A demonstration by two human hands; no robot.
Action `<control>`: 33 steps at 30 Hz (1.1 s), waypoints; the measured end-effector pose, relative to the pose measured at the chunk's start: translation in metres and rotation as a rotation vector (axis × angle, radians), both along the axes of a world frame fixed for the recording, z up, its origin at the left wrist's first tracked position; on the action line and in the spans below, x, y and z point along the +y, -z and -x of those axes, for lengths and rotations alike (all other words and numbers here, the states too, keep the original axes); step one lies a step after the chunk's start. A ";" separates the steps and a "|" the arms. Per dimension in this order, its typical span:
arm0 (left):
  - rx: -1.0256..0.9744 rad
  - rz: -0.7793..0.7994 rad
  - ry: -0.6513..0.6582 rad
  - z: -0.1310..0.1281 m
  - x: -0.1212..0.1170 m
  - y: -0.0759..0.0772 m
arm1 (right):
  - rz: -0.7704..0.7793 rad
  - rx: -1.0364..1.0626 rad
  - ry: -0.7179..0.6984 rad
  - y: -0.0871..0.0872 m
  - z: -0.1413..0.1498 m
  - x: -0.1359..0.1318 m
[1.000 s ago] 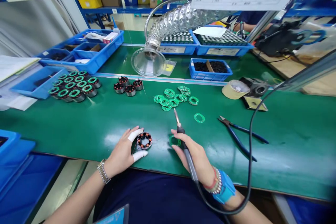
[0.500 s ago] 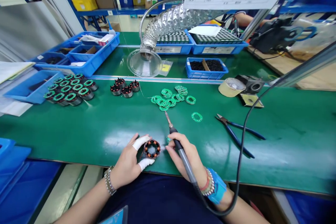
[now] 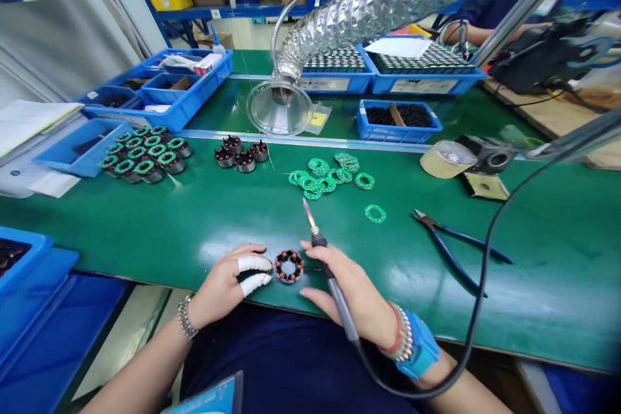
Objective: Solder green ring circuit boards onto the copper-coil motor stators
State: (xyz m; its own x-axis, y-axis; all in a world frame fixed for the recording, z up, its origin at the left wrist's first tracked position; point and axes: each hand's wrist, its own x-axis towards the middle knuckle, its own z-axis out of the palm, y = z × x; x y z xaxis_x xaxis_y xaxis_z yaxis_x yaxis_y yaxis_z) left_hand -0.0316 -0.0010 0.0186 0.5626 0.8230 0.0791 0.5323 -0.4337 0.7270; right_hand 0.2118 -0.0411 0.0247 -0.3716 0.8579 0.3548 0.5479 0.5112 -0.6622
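A small motor stator [image 3: 288,266] with copper windings lies flat on the green mat near the front edge. My left hand [image 3: 230,283], two fingers taped white, pinches its left side. My right hand [image 3: 347,291] is closed around a soldering iron [image 3: 326,265] whose tip points up and away, and its fingertips touch the stator's right side. A loose pile of green ring boards [image 3: 330,179] lies beyond the iron, with one single ring [image 3: 375,213] to the right.
Three bare stators [image 3: 241,153] and a cluster of stators capped with green rings [image 3: 143,155] sit at left. Blue bins [image 3: 160,87] line the back. A fume hood [image 3: 279,107], a tape roll [image 3: 447,158] and cutters [image 3: 456,249] lie around. The iron's cable [image 3: 478,310] loops right.
The stator went from tilted in my left fingers to lying flat between both hands. The green ring by my right fingers is out of sight. The iron's tip swung slightly left.
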 end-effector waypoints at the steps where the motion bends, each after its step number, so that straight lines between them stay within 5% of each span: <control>1: -0.045 0.038 -0.004 -0.001 0.000 0.000 | -0.015 -0.043 -0.044 -0.003 0.006 0.003; 8: -0.418 0.515 -0.345 -0.023 0.000 -0.002 | 0.044 -0.160 -0.096 -0.009 0.031 0.017; 14: -0.744 0.818 -0.445 -0.037 0.008 -0.002 | 0.051 -0.083 -0.084 -0.006 0.025 0.012; 26: -0.770 0.703 -0.540 -0.029 0.022 -0.006 | 0.044 -0.090 -0.049 -0.004 0.029 0.010; 29: -0.645 0.528 -0.567 -0.014 0.024 -0.012 | 0.048 -0.073 -0.030 0.000 0.028 0.010; 33: -0.098 0.120 -0.158 -0.009 0.011 -0.012 | 0.064 -0.052 -0.017 0.005 0.027 0.008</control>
